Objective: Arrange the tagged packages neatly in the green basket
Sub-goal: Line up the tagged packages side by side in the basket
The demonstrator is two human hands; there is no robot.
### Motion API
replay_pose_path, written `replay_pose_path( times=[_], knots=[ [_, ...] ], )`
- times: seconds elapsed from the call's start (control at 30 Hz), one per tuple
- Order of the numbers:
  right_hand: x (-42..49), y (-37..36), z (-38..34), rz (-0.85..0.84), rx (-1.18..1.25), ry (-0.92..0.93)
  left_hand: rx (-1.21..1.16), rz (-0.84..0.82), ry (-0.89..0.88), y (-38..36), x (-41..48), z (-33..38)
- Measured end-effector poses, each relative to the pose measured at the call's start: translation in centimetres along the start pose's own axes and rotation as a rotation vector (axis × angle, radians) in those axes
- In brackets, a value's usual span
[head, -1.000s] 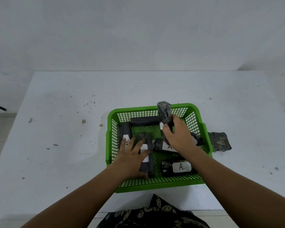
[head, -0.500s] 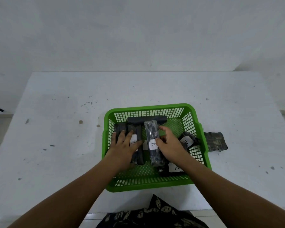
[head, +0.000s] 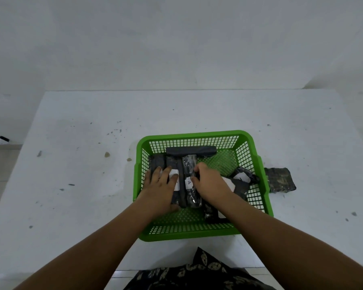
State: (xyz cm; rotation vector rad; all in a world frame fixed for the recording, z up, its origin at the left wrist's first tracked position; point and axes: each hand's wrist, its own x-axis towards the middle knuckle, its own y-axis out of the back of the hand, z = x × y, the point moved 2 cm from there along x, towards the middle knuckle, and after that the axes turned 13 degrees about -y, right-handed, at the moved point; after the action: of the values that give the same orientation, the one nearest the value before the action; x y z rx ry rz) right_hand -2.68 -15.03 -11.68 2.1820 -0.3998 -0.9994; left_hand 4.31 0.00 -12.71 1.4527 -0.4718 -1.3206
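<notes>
The green basket (head: 197, 133) sits on the white table near its front edge. Three dark wrapped packages with white tags lie side by side in its left half. My left hand (head: 161, 186) lies flat on the two left ones (head: 177, 164), fingers spread. My right hand (head: 211, 183) grips the third package (head: 189, 165) from its right side, against the row. Another dark package (head: 191, 150) lies crosswise along the back wall. Two tagged packages (head: 242, 175) lie loosely at the right, and one (head: 210, 212) shows under my right wrist.
One dark patterned package (head: 280, 180) lies on the table (head: 82, 185) just outside the basket's right wall. Small dark specks dot the table top. Patterned dark cloth (head: 197, 273) shows at the table's front edge, below the basket.
My right hand brought a package down from upright at the basket's back and laid it beside the left row. My left hand shifted left and further back onto the packages.
</notes>
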Motion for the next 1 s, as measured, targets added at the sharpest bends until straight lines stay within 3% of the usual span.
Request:
replay_pose_path(
  times=[0.13,0.3,0.53,1.0],
  knots=[
    [0.7,0.1,1.1,0.039,-0.323,0.058,-0.058,0.059,-0.016,-0.1,0.3,1.0],
    [0.6,1.5,2.3,0.051,-0.337,0.083,0.000,0.058,-0.108,-0.7,0.8,1.4],
    [-0.2,2.8,3.6,0.092,-0.726,0.017,0.044,0.060,-0.082,-1.0,1.3,1.3],
    [-0.4,3.8,2.6,0.125,-0.427,0.046,-0.007,0.028,-0.067,-1.1,1.3,1.5]
  ],
)
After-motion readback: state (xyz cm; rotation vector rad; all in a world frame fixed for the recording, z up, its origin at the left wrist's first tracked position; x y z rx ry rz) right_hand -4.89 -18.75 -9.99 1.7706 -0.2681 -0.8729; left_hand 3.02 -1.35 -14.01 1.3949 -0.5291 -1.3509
